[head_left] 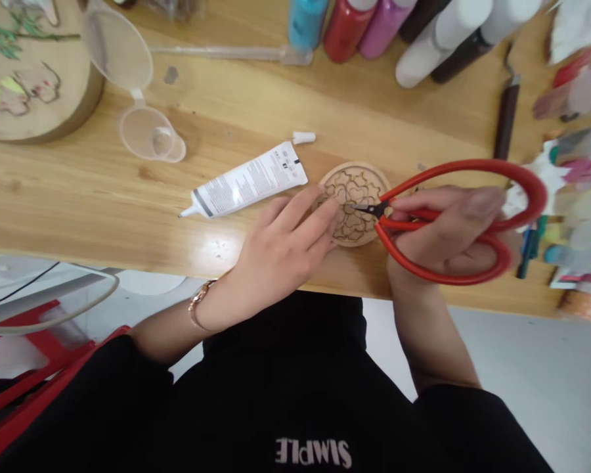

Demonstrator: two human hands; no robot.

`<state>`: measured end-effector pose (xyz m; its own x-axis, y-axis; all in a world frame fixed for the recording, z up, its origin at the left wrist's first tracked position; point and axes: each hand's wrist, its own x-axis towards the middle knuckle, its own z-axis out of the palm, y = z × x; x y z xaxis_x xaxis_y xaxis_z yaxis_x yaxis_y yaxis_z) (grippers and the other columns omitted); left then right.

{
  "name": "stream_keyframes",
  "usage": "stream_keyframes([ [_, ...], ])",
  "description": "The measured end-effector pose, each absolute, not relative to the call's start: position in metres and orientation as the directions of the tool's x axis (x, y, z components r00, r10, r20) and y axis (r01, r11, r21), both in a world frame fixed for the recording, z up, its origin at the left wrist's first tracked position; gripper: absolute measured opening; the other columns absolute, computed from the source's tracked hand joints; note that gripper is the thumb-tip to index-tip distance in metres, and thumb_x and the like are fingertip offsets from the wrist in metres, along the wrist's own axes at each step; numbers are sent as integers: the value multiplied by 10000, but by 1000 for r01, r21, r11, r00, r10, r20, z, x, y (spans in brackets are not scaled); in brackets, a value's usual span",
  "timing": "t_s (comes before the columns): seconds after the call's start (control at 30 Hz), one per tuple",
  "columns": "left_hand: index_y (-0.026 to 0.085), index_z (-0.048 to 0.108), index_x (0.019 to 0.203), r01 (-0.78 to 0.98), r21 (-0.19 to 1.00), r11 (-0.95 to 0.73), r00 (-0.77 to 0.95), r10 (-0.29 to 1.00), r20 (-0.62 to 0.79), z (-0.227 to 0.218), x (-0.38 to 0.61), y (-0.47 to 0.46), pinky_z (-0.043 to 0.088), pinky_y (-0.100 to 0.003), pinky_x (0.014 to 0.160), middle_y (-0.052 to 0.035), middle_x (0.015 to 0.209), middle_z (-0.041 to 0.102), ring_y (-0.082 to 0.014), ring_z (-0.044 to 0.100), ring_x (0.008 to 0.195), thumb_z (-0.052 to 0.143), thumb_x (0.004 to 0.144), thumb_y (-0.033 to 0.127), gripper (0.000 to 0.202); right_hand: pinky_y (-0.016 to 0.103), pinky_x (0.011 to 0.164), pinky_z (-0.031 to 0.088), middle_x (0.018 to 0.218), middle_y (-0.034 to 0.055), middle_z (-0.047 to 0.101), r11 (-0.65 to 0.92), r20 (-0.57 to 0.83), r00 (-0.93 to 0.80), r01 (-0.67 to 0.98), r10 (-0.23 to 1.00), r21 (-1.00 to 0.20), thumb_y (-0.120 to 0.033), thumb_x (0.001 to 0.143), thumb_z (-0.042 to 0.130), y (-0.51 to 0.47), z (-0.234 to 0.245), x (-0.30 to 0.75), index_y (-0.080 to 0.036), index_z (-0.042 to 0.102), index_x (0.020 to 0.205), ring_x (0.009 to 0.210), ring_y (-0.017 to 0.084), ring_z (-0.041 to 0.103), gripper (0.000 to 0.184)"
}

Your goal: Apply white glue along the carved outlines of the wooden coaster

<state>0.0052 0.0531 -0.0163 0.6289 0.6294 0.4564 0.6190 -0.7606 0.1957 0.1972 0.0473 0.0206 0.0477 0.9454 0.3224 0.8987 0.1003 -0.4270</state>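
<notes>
A round wooden disc (357, 190) with a cut-out floral pattern lies flat on the wooden table (103, 197). My left hand (280, 246) rests on its left edge, fingers stretched out and pressing on it. My right hand (448, 230) grips red-handled scissors (473, 220) through their big loops. The short dark blades (367, 209) are closed, and their tip touches the middle of the disc.
A white glue tube (249, 182) lies left of the disc, its cap (303, 137) beside it. Clear plastic funnels (150, 133) and a round wooden plaque (29, 72) sit far left. Paint bottles (354, 23) line the back; a dark-handled tool (506, 115) and colourful craft bits (576, 197) crowd the right.
</notes>
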Motion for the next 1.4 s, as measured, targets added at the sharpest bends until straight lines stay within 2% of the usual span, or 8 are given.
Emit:
stream_keyframes([
  [0.07, 76, 615, 1114, 620, 199, -759, 625, 631, 460, -18, 5, 52, 530, -371, 811, -108, 1161, 700, -281, 642, 1131, 557, 956, 200, 208, 301, 508, 482, 521, 32, 603, 103, 548, 240, 846, 801, -522, -481, 1023, 242, 47, 10, 181, -192, 671, 628, 483, 158, 598, 651],
  [0.37, 79, 618, 1138, 604, 214, -768, 631, 625, 459, -26, 3, 52, 522, -383, 883, -124, 1180, 677, -275, 592, 1184, 498, 989, 255, 259, 362, 566, 501, 423, 6, 475, 128, 632, 490, 722, 600, -680, -590, 979, 299, 58, 8, 165, -258, 508, 530, 477, 188, 564, 596],
  [0.47, 83, 625, 1128, 608, 214, -765, 622, 626, 470, -27, 2, 52, 521, -369, 902, -111, 1163, 685, -266, 601, 1163, 520, 983, 278, 264, 387, 620, 504, 511, 39, 547, 134, 728, 448, 799, 519, -586, -747, 894, 297, 60, 11, 195, -241, 573, 614, 577, 223, 613, 640],
  [0.53, 100, 628, 1136, 599, 259, -758, 613, 642, 461, -27, 1, 53, 522, -386, 925, -109, 1160, 688, -265, 600, 1169, 519, 983, 285, 264, 383, 678, 504, 668, 85, 647, 157, 749, 178, 922, 638, -353, -671, 936, 335, 56, 13, 227, -199, 668, 804, 693, 235, 667, 593],
  [0.67, 99, 629, 1151, 564, 325, -759, 603, 648, 465, -28, 1, 54, 531, -433, 945, -132, 1161, 688, -278, 596, 1183, 533, 972, 278, 270, 332, 672, 458, 1017, 133, 714, 149, 465, -154, 988, 872, 49, -446, 944, 532, 42, 16, 286, -219, 719, 1028, 850, 234, 684, 306],
  [0.87, 89, 632, 1141, 555, 326, -765, 598, 639, 484, -28, -1, 53, 548, -437, 951, -133, 1161, 693, -291, 615, 1175, 598, 936, 267, 274, 305, 588, 353, 1047, 86, 718, 228, 66, -231, 972, 971, 50, -248, 960, 446, 29, 11, 305, -239, 698, 1000, 804, 210, 639, 255],
  [1.17, 168, 608, 1167, 470, 540, -699, 510, 714, 480, -26, -8, 57, 554, -420, 962, -133, 1229, 662, -238, 634, 1171, 670, 894, 284, 303, 370, 695, 467, 1075, 131, 723, 334, 148, -343, 939, 928, 78, -85, 883, 434, 18, 23, 294, -163, 713, 1050, 905, 273, 652, 334],
  [1.4, 136, 519, 1281, 534, 455, -713, 513, 701, 495, -25, -4, 56, 545, -448, 962, -183, 1233, 636, -278, 623, 1163, 686, 874, 376, 501, 406, 761, 482, 939, 129, 712, 369, 111, -361, 928, 926, -62, -373, 937, 523, 35, 33, 264, -156, 702, 1078, 887, 284, 642, 315],
])
